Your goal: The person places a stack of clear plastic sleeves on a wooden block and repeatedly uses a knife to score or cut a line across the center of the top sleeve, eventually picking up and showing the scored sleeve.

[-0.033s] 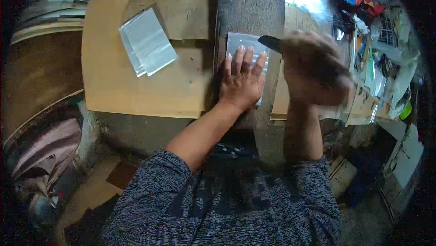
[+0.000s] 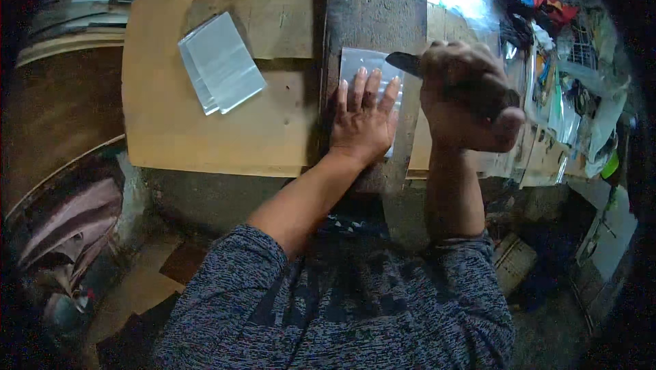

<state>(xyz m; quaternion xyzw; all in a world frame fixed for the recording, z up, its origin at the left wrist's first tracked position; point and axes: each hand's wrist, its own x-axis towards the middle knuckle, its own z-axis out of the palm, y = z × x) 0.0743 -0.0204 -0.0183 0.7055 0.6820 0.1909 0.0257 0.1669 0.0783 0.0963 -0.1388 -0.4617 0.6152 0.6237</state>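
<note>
My left hand (image 2: 364, 120) lies flat with its fingers spread, pressing on a small stack of clear plastic sheets (image 2: 354, 60). Beneath the stack is a long, dark wooden board (image 2: 377, 8). Raised to the right, my right hand (image 2: 471, 100) is closed in a fist round a knife (image 2: 406, 63). Its dark blade points left, overlapping the sheets' upper right corner in view; whether it touches them I cannot tell. The fist hides the knife's handle. Farther left, another pile of clear plastic sheets (image 2: 222, 62) rests at a slant on cardboard.
Brown cardboard (image 2: 205, 144) covers the table left of the board. Beyond my right hand is a clutter of plastic film (image 2: 570, 114) and coloured scraps, with a red cloth-like piece (image 2: 557, 11) at the back. Crumpled pinkish material (image 2: 75, 216) fills a rounded container at lower left.
My right hand and the knife have shifted very slightly left, and the fist is less blurred. My left hand stays in place on the sheets.
</note>
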